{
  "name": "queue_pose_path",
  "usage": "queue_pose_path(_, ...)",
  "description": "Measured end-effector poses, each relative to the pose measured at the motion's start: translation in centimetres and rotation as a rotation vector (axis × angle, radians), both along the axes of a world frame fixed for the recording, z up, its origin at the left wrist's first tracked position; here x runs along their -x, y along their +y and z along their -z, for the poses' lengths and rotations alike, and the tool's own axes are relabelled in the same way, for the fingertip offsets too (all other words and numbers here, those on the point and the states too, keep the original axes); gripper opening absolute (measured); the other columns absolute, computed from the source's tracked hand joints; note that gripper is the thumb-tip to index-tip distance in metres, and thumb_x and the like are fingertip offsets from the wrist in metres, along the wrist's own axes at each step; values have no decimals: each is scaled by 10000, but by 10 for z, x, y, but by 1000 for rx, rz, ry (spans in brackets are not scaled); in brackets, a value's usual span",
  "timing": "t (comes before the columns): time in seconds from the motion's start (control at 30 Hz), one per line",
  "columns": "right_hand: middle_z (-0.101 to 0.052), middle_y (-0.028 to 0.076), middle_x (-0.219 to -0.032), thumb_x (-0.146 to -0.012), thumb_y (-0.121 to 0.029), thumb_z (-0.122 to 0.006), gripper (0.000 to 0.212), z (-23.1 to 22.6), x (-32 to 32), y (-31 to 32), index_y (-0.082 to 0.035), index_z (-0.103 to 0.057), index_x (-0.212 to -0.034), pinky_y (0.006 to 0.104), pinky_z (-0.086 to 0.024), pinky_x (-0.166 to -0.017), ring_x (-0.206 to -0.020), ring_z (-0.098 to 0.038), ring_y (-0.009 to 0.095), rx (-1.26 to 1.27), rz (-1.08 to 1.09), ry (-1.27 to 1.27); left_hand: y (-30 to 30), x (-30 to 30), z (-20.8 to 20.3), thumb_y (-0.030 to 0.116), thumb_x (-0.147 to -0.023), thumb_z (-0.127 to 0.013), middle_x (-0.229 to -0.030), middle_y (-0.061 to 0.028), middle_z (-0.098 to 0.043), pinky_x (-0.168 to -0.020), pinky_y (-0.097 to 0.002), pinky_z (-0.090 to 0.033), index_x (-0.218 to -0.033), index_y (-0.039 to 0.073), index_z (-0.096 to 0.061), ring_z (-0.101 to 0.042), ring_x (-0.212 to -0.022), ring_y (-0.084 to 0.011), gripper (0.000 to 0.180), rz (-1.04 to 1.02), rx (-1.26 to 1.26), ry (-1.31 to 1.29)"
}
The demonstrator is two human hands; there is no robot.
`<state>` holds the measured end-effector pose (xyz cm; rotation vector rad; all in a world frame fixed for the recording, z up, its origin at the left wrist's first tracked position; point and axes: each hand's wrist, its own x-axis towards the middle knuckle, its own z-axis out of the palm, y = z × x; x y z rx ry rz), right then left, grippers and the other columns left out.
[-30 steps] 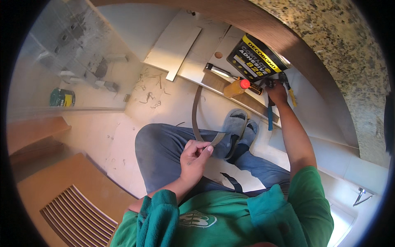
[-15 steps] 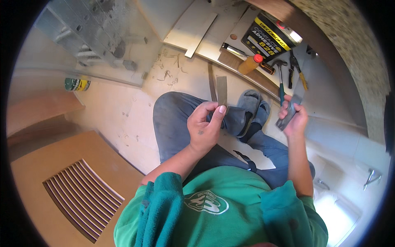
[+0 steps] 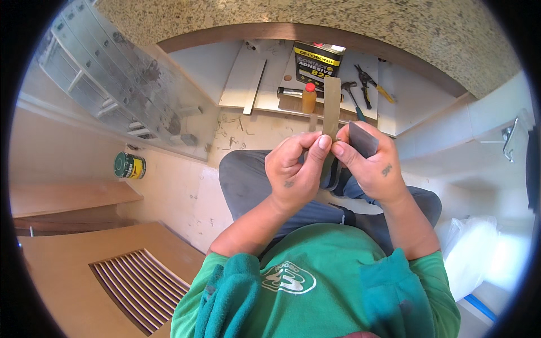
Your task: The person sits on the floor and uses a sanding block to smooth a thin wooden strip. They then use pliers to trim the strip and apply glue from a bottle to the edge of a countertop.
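Left grip pinches long, flat tan strip; right grip, just beside, holds flat dark-grey plate.

Fitted room under joinery work; kitchen or bathroom, cannot tell. Signs: speckled stone top above open cabinet; hammer by cabinet base's front edge, black-and-yellow can behind; curled scraps on floor off its front left corner; ladder farther left.

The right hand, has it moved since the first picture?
Yes: the right hand has moved away from the black can, toward the body, and is now beside the left hand.
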<state>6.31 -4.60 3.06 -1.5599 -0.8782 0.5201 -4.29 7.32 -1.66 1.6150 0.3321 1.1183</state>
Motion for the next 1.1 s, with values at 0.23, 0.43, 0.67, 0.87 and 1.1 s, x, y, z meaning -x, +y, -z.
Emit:
queue_pose_path(0.23,-618,106,-777,-924,-69,-700,103,-15,-6,-26,14,-638,-928,341,-469,-634,-683,-590,240,-9,64,-363,-13,-8,-5,76,-974,-723,-848,-79,-728,-692,-278,-532,-1040,-4,-718,-679,-770,-142,104,36,-212,52)
queue_pose_path(0.43,-635,113,-782,-947,-91,-682,117,-17,-20,-37,19,-644,-937,346,-486,-638,-686,-615,238,34,84,-237,-20,-14,-15,101,-1044,-627,-926,-48,-721,-687,-270,-548,-1187,-6,-637,-667,-786,-121,179,622,478,71)
queue_pose_path(0.67,-626,22,-785,-993,-140,-667,149,-9,-23,-43,1,-655,-946,283,-489,-603,-635,-580,124,-46,23,363,-20,-21,-4,86,-969,-699,-800,-102,-682,-603,-348,-499,-992,13,-661,-641,-671,-233,86,133,-376,136)
queue_pose_path(0.87,-598,44,-787,-959,-169,-714,179,-3,-27,-49,-6,-639,-964,297,-483,-545,-625,-566,126,-196,-31,728,-26,-25,-6,75,-969,-692,-762,-105,-654,-550,-339,-454,-965,15,-647,-577,-580,-237,75,176,-316,137)
queue_pose_path(1.1,-621,21,-831,-994,-219,-705,210,12,-29,-53,-17,-652,-1005,277,-472,-589,-659,-568,110,-145,-3,398,-11,-13,-16,167,-1051,-595,-762,-57,-631,-528,-232,-419,-1004,19,-601,-520,-577,-109,155,801,614,301)
